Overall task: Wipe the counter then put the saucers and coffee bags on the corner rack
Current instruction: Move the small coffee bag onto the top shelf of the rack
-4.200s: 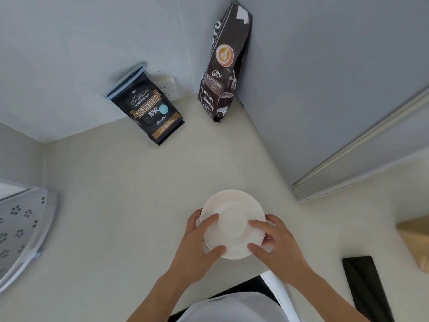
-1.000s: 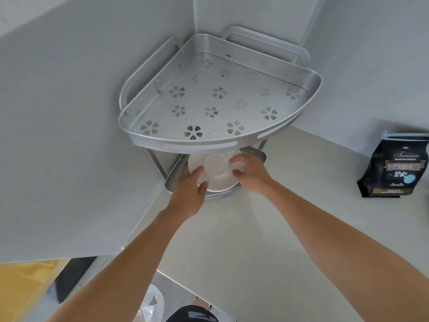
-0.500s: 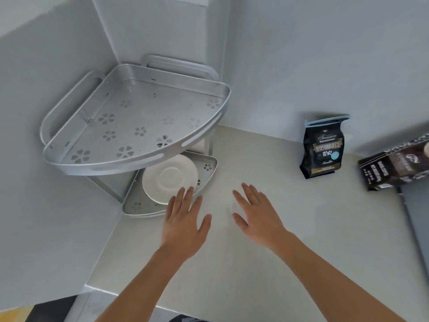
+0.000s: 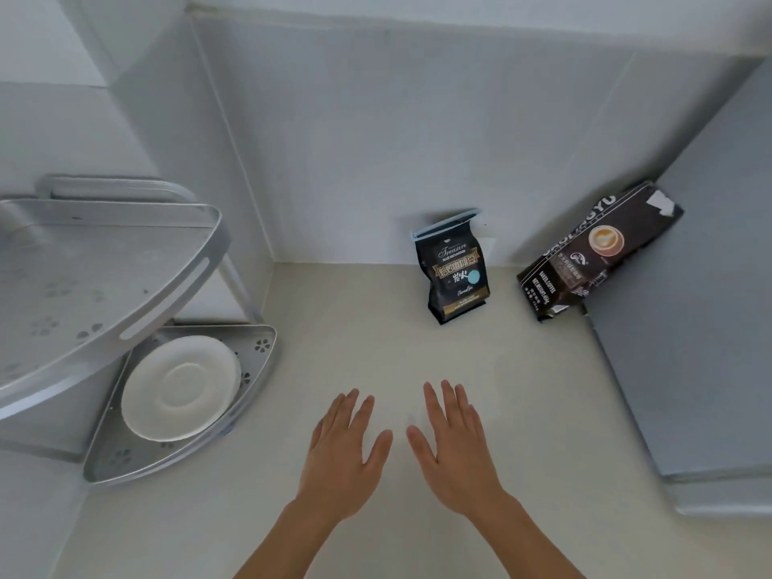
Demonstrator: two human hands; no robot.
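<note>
Since earlier frame: both hands off saucers (image 4: 180, 388), now on rack lower shelf (image 4: 267, 348), lower left. Left hand (image 4: 342, 453) and right hand (image 4: 455, 449) spread flat, empty, bottom centre above counter (image 4: 376, 328). Small coffee bag (image 4: 457, 271) upright, well beyond hands, centre right. Tall coffee bag (image 4: 597, 254) leans in corner; clumsy grab may tip it.

This looks like a home kitchen corner. A pale counter (image 4: 376, 369) meets plain light walls, and at nine o'clock a two-tier metal corner rack (image 4: 125, 261) with flower-shaped cut-outs holds a white saucer (image 4: 181, 386) on its lower shelf. At one o'clock a small black coffee bag (image 4: 457, 271) stands against the wall (its label is too small to read fully), and a taller dark coffee bag (image 4: 597, 252) leans at two o'clock.
</note>
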